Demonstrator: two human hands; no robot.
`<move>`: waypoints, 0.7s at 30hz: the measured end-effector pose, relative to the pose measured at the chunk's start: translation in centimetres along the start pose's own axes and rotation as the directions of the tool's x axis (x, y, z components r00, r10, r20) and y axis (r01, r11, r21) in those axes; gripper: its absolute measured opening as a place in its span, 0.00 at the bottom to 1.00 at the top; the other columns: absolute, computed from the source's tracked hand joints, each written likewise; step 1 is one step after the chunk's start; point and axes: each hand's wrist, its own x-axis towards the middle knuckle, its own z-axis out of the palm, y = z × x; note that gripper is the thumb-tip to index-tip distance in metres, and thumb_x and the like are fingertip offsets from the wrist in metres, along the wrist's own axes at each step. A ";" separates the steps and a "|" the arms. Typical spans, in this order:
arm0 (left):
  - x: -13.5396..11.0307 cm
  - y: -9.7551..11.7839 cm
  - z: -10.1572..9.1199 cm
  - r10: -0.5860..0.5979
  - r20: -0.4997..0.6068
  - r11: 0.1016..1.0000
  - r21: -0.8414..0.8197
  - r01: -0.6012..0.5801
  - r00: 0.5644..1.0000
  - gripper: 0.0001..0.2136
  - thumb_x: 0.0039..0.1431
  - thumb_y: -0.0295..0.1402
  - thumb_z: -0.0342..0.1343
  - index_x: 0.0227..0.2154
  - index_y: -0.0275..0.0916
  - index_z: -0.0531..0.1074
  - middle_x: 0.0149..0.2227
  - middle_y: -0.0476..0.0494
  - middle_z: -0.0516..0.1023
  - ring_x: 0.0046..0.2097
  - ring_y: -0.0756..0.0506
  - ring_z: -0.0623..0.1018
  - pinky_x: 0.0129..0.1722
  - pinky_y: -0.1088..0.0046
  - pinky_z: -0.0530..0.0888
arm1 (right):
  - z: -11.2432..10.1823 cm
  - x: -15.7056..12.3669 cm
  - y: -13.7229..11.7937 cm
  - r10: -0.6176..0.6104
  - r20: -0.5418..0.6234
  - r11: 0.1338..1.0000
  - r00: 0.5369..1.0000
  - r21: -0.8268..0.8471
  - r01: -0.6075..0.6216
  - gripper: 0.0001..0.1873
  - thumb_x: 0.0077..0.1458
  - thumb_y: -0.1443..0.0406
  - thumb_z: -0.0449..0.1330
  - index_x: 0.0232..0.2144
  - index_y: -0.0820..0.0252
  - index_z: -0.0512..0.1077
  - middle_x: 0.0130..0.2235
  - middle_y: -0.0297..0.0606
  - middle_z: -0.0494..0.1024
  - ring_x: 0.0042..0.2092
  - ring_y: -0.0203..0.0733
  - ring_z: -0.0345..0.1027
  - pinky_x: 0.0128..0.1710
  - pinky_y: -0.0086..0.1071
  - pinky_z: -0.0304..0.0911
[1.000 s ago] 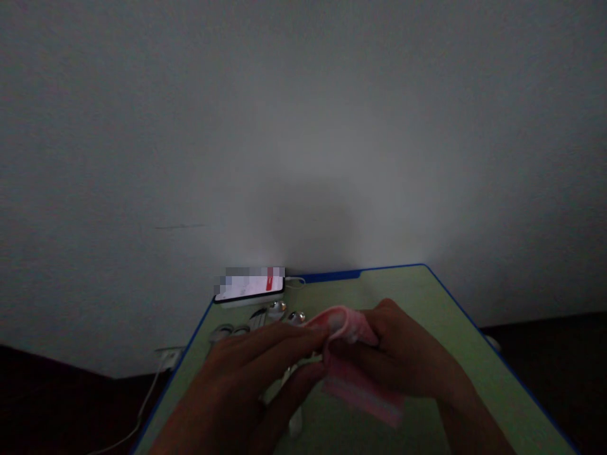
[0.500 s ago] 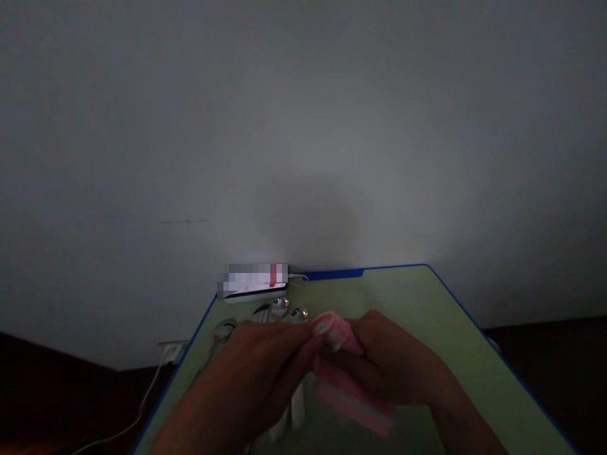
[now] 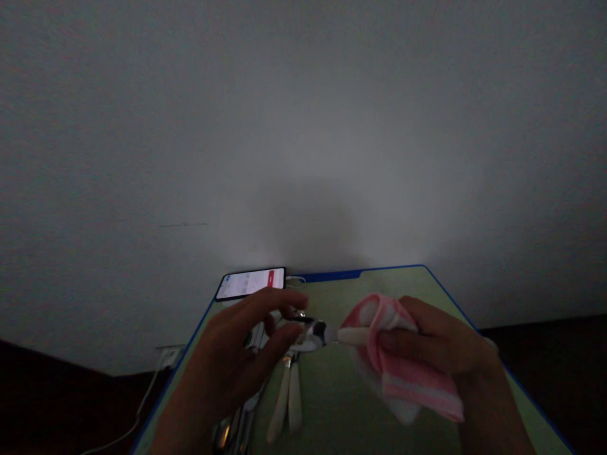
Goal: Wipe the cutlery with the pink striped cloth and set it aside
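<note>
A spoon (image 3: 312, 336) with a metal bowl and pale handle is held level above the table, its bowl pointing left. My right hand (image 3: 434, 347) closes on a pink and white cloth (image 3: 422, 382) folded round the spoon's handle. My left hand (image 3: 237, 344) is at the bowl end, its thumb and fingers curved and apart. The thumb tip is close to the bowl; whether it touches is unclear. Below lie two pale-handled pieces of cutlery (image 3: 294, 395), their upper ends partly hidden. More metal cutlery (image 3: 241, 423) lies left of them, partly covered by my left hand.
A lit phone (image 3: 251, 282) rests at the table's back left corner, with a white cable (image 3: 298, 279) beside it. The green table (image 3: 474, 379) has a blue edge and stands against a grey wall (image 3: 303, 126). A plug and socket (image 3: 169, 358) are on the lower left wall.
My hands have drawn apart, the right one moving right with the cloth. My left fingers have come off the cloth and opened. The spoon's bowl and part of its handle now show.
</note>
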 end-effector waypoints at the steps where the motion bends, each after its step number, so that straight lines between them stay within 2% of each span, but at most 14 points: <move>1: 0.0 0.1 -0.1 0.061 0.010 0.995 -0.074 -0.060 0.998 0.11 0.57 0.38 0.52 0.41 0.41 0.69 0.38 0.44 0.76 0.36 0.48 0.76 0.33 0.74 0.73 | 0.1 0.1 0.3 0.009 -0.008 0.995 1.000 0.102 -0.008 0.18 0.53 0.53 0.52 0.24 0.64 0.64 0.20 0.29 0.62 0.21 0.28 0.52 0.18 0.21 0.49; 4: 0.1 0.1 -0.4 0.207 0.015 0.943 -0.270 -0.196 0.978 0.10 0.54 0.39 0.55 0.39 0.44 0.71 0.41 0.45 0.75 0.42 0.46 0.75 0.39 0.70 0.74 | 0.3 0.5 1.2 0.038 0.019 0.932 0.999 0.360 -0.042 0.21 0.49 0.50 0.54 0.26 0.65 0.65 0.22 0.31 0.62 0.20 0.28 0.52 0.17 0.22 0.51; 6: 0.3 0.1 -0.5 0.226 -0.016 0.922 -0.320 -0.220 0.974 0.06 0.55 0.38 0.55 0.34 0.44 0.72 0.36 0.46 0.76 0.40 0.46 0.75 0.38 0.69 0.74 | 0.4 0.8 1.5 0.029 0.085 0.920 0.996 0.386 -0.059 0.22 0.48 0.49 0.55 0.28 0.65 0.66 0.22 0.31 0.63 0.20 0.28 0.53 0.17 0.22 0.52; 8: 0.5 0.1 -0.5 0.212 -0.020 0.928 -0.311 -0.207 0.977 0.05 0.55 0.36 0.54 0.30 0.43 0.73 0.32 0.47 0.76 0.39 0.46 0.74 0.39 0.68 0.74 | 0.6 1.2 1.3 0.008 0.166 0.954 0.986 0.295 -0.058 0.22 0.48 0.49 0.55 0.27 0.66 0.66 0.22 0.31 0.63 0.21 0.28 0.53 0.17 0.22 0.52; 11: 0.7 0.1 -0.3 0.216 0.028 0.947 -0.251 -0.203 0.976 0.05 0.54 0.35 0.55 0.29 0.42 0.73 0.31 0.46 0.74 0.38 0.47 0.73 0.38 0.69 0.73 | 1.1 1.7 0.4 0.012 0.234 0.997 0.972 0.073 -0.030 0.20 0.52 0.52 0.53 0.23 0.65 0.64 0.19 0.29 0.61 0.20 0.26 0.51 0.16 0.20 0.49; 15: 0.7 0.1 0.2 0.194 0.058 0.961 -0.214 -0.177 0.979 0.05 0.53 0.36 0.56 0.29 0.40 0.73 0.30 0.46 0.71 0.36 0.48 0.72 0.33 0.73 0.72 | 1.7 1.9 -0.7 0.037 0.209 0.991 0.977 -0.133 -0.009 0.21 0.54 0.53 0.50 0.19 0.63 0.59 0.17 0.26 0.56 0.19 0.25 0.48 0.15 0.18 0.44; 21: 0.7 0.3 0.8 0.139 0.116 0.974 -0.198 -0.114 0.983 0.06 0.55 0.35 0.55 0.29 0.39 0.73 0.27 0.48 0.70 0.31 0.51 0.72 0.30 0.78 0.70 | 2.7 2.2 -0.6 0.032 0.140 0.971 0.990 -0.237 0.002 0.22 0.54 0.51 0.50 0.20 0.63 0.61 0.17 0.26 0.55 0.19 0.25 0.47 0.15 0.20 0.42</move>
